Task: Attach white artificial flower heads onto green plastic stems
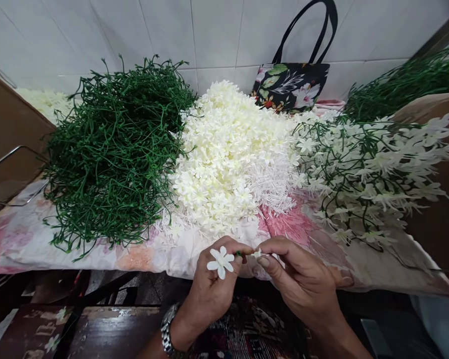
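My left hand [209, 284] pinches a thin green stem whose tip [239, 254] shows between the fingers, with one white artificial flower [220, 262] fitted on it. My right hand [303, 279] pinches a small white flower piece [257, 253] right at the stem's tip, the two hands almost touching. Both hands hover just in front of a table covered by a pink flowered cloth [18, 239]. A metal watch [167, 331] sits on my left wrist.
On the cloth lie a heap of bare green stems [115, 149] at left, a mound of loose white flowers [232, 154] in the middle, and finished flowered sprays [374, 169] at right. A dark floral tote bag [292, 85] leans on the tiled wall. Brown cardboard [7, 129] stands at left.
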### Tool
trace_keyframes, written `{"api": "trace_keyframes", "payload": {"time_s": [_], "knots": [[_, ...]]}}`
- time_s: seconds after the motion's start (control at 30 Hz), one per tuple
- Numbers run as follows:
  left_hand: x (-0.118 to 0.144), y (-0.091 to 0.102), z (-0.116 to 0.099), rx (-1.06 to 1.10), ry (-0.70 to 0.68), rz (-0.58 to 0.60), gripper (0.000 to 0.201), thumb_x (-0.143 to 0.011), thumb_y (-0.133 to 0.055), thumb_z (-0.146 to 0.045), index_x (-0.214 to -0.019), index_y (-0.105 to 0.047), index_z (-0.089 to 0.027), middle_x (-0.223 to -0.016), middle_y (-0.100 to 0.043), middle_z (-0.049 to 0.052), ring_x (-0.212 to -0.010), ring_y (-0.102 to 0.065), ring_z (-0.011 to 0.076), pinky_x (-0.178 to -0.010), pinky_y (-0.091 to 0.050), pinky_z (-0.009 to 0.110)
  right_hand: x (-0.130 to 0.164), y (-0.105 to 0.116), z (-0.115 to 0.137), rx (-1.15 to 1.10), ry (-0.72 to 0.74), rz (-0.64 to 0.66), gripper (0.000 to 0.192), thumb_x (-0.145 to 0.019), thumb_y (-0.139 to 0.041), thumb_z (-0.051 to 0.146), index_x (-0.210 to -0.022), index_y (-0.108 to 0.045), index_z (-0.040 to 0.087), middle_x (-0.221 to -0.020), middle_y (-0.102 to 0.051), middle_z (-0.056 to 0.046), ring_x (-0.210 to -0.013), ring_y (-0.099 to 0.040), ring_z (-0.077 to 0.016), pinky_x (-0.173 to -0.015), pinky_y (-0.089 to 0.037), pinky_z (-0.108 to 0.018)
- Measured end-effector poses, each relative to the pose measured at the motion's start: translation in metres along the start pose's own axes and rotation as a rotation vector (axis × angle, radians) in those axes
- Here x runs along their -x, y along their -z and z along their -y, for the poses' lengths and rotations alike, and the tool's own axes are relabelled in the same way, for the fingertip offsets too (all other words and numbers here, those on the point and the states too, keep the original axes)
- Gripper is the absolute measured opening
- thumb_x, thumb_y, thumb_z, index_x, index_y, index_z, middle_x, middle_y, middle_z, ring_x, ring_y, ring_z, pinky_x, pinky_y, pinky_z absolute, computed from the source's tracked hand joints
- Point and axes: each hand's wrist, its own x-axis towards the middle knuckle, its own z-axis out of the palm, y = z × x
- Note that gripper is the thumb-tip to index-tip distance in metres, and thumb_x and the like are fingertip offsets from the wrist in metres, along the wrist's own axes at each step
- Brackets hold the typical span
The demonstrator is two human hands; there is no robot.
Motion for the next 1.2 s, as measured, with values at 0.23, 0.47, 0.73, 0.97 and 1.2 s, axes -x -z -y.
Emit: {"api": "trace_keyframes", "payload": {"time_s": [0.23, 0.47, 0.73, 0.97, 1.2], "knots": [[-0.001, 0.004, 0.001, -0.136, -0.044, 0.095, 0.024, -0.086, -0.046, -0.016, -0.085, -0.070, -0.015, -0.065, -0.054, 0.001, -0.059, -0.051, 0.0124, -0.054, -0.039, 0.023, -0.008, 0.010, 0.008, 0.005, 0.042, 0.078, 0.010, -0.088, -0.053, 0.016, -0.079, -0.055, 0.020, -0.068, -0.059, 0.001, -0.061, -0.057, -0.0101, -0.055, -0.045, -0.020], [0.003, 0.004, 0.002, -0.042, 0.056, 0.051, 0.017, -0.083, -0.052, -0.019, -0.079, -0.068, -0.014, -0.064, -0.059, 0.001, -0.057, -0.052, 0.0116, -0.053, -0.042, 0.022, -0.012, 0.010, 0.007, 0.059, 0.120, 0.170, 0.011, -0.088, -0.050, 0.011, -0.081, -0.052, 0.019, -0.071, -0.055, 0.000, -0.064, -0.053, -0.0100, -0.057, -0.042, -0.021], [0.000, 0.007, 0.002, -0.060, -0.024, 0.020, 0.015, -0.082, -0.054, -0.015, -0.071, -0.064, -0.014, -0.065, -0.056, 0.001, -0.061, -0.053, 0.0109, -0.056, -0.042, 0.021, -0.013, 0.012, 0.011, 0.118, 0.154, 0.227, 0.014, -0.089, -0.047, 0.009, -0.080, -0.052, 0.017, -0.071, -0.055, -0.001, -0.063, -0.051, -0.0097, -0.056, -0.040, -0.021], [0.000, 0.007, 0.003, -0.221, -0.132, 0.063, 0.019, -0.081, -0.049, -0.007, -0.073, -0.065, -0.013, -0.064, -0.057, 0.001, -0.059, -0.053, 0.0103, -0.055, -0.040, 0.021, -0.012, 0.010, 0.008, 0.215, 0.207, 0.257, 0.017, -0.089, -0.044, 0.007, -0.079, -0.054, 0.016, -0.071, -0.054, -0.003, -0.065, -0.051, -0.0121, -0.057, -0.041, -0.024], [-0.002, 0.002, 0.015, -0.336, -0.202, 0.035, 0.020, -0.080, -0.044, -0.006, -0.066, -0.054, -0.015, -0.058, -0.046, -0.002, -0.054, -0.045, 0.0105, -0.052, -0.035, 0.022, -0.007, 0.001, 0.000, 0.289, 0.243, 0.212, 0.020, -0.087, -0.042, 0.004, -0.076, -0.053, 0.016, -0.068, -0.052, -0.004, -0.064, -0.049, -0.0135, -0.056, -0.040, -0.025]]}}
